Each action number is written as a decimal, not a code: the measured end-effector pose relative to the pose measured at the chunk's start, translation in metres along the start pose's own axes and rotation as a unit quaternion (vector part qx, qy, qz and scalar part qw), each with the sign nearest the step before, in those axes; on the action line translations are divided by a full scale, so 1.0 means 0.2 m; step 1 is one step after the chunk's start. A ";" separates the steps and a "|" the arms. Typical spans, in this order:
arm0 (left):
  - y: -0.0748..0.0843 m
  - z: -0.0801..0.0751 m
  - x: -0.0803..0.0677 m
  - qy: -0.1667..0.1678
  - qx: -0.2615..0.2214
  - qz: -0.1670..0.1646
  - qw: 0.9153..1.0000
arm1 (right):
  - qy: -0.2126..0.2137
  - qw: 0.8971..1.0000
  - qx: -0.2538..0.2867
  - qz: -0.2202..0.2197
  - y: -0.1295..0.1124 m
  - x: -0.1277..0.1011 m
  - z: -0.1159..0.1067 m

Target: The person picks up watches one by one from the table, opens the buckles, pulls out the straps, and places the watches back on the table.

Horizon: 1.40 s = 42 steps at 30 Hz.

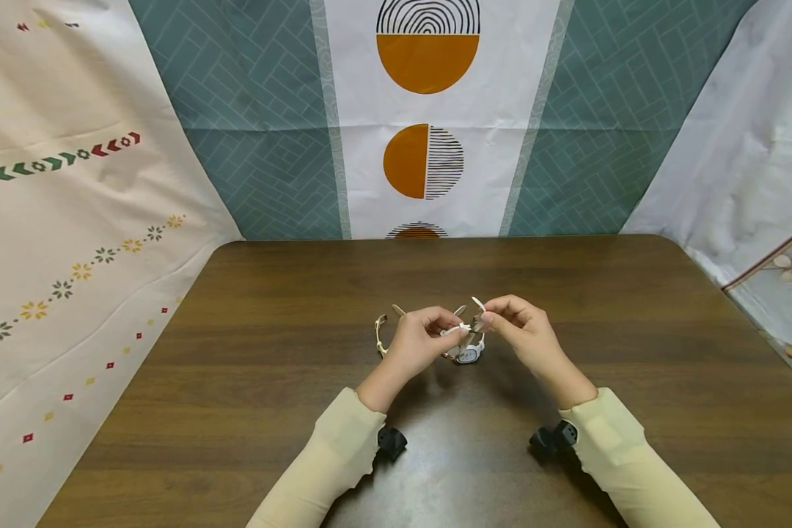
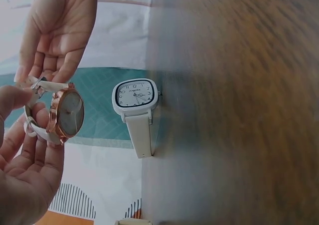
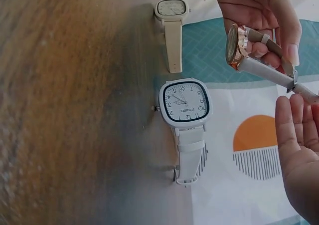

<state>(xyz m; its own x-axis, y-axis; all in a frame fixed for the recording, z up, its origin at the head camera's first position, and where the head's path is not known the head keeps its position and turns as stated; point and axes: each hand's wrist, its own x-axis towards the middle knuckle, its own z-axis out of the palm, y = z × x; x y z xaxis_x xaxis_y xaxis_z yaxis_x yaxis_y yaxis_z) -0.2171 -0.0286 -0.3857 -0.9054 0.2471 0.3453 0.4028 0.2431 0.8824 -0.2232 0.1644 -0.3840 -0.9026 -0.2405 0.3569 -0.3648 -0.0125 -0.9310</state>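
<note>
There, above the middle of the table (image 1: 270, 293), I held the round watch (image 2: 66, 116) between both hands, its rose-gold case edge-on and its pale strap looping off it. My left hand (image 1: 417, 342) had its fingers curled round the strap beside the case, thumb pressing on top. My right hand (image 1: 523, 331) pinched the strap's buckle end (image 3: 290, 79) at the fingertips (image 3: 299, 116), the palm turned open toward its wrist camera. Just beneath, on the wood, a square white watch (image 3: 185, 104) lay face up. Farther left lay a cream watch (image 3: 171, 10). Patterned cloths (image 1: 429, 110) hung behind.
</note>
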 end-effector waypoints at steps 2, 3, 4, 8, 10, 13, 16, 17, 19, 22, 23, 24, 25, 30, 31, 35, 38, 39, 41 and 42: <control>0.00 0.00 0.00 0.001 -0.003 -0.003 1.000 | -0.002 1.000 0.014 -0.006 0.00 0.00 0.00; 0.00 0.00 0.00 0.001 -0.005 -0.004 1.000 | -0.003 1.000 0.020 -0.009 0.00 0.00 0.00; 0.00 0.00 0.00 0.001 -0.007 -0.006 1.000 | -0.003 1.000 0.026 -0.010 0.00 0.00 0.00; 0.01 0.01 0.00 -0.003 -0.019 -0.010 1.000 | 0.003 0.999 0.040 -0.012 -0.01 0.00 0.00; 0.01 0.01 0.00 -0.003 -0.023 -0.009 1.000 | 0.007 0.999 0.042 -0.013 -0.01 0.00 0.00; 0.01 0.01 0.00 0.000 -0.024 0.001 1.000 | 0.014 0.999 0.042 -0.015 -0.02 0.00 0.01; 0.01 0.01 -0.01 0.004 -0.018 0.013 1.000 | 0.014 0.998 0.053 -0.019 -0.02 0.00 0.01; 0.01 0.01 -0.01 0.005 -0.016 0.016 1.000 | 0.013 0.998 0.057 -0.019 -0.02 0.00 0.01; 0.01 0.01 -0.01 0.006 -0.013 0.016 1.000 | 0.012 0.998 0.067 -0.018 -0.02 0.00 0.01; 0.00 0.02 -0.02 0.005 -0.019 0.010 1.000 | 0.013 0.997 0.073 -0.012 -0.02 -0.01 0.01; 0.00 0.02 -0.02 0.005 -0.020 0.007 1.000 | 0.015 0.997 0.075 -0.011 -0.02 -0.01 0.01; 0.00 0.02 -0.02 0.004 -0.023 0.004 1.000 | 0.017 0.997 0.078 -0.011 -0.01 -0.01 0.01; 0.00 0.03 -0.02 0.003 -0.030 0.000 1.000 | 0.019 0.996 0.082 -0.012 -0.01 -0.01 0.01; 0.01 0.03 -0.02 0.005 -0.056 -0.024 0.998 | 0.027 0.994 0.108 -0.018 0.00 -0.01 0.01; 0.01 0.03 -0.02 0.005 -0.063 -0.029 0.998 | 0.028 0.993 0.112 -0.018 0.00 -0.01 0.02; 0.01 0.03 -0.02 0.007 -0.075 -0.038 0.996 | 0.034 0.992 0.124 -0.014 0.00 -0.01 0.03; 0.01 0.03 -0.02 0.005 -0.080 -0.043 0.996 | 0.039 0.990 0.132 -0.012 0.00 -0.02 0.03; 0.01 0.03 -0.02 0.005 -0.080 -0.044 0.996 | 0.041 0.990 0.135 -0.012 0.00 -0.02 0.03; 0.01 0.04 -0.02 0.006 -0.079 -0.046 0.996 | 0.044 0.989 0.143 -0.014 0.00 -0.01 0.03; 0.01 0.04 -0.02 0.007 -0.078 -0.046 0.996 | 0.045 0.988 0.147 -0.015 0.00 -0.01 0.03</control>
<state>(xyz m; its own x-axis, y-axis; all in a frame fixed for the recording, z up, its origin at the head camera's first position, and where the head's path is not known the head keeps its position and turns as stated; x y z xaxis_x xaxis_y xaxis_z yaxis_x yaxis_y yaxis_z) -0.2125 -0.0220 -0.3879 -0.9399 0.2169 0.2638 0.2930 0.1152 0.9492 -0.2196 0.1585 -0.3861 -0.9141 -0.1482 0.3774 -0.3214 -0.3028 -0.8972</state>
